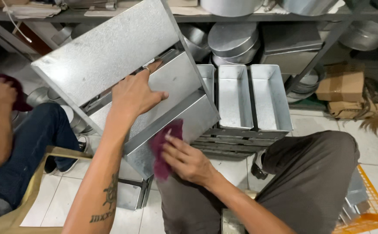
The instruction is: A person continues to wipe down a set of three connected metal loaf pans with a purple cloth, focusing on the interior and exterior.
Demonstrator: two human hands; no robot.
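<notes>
A set of joined rectangular metal baking tins [111, 52] is tilted up on its side in front of me. My left hand [134, 93] grips the edge of one tin, fingers hooked over its wall, holding the set steady. My right hand [189, 160] presses a dark red cloth [165, 147] against the lower tin's side wall [184, 121]. My knees, in grey trousers, are below the set.
Two more open tins [254, 97] lie on a stack of others on the tiled floor. Round metal pans [234, 41] and cardboard boxes [342, 86] fill the shelf behind. An orange crate [371, 208] sits at right. At left another person's hand [2, 93] holds a dark red cloth.
</notes>
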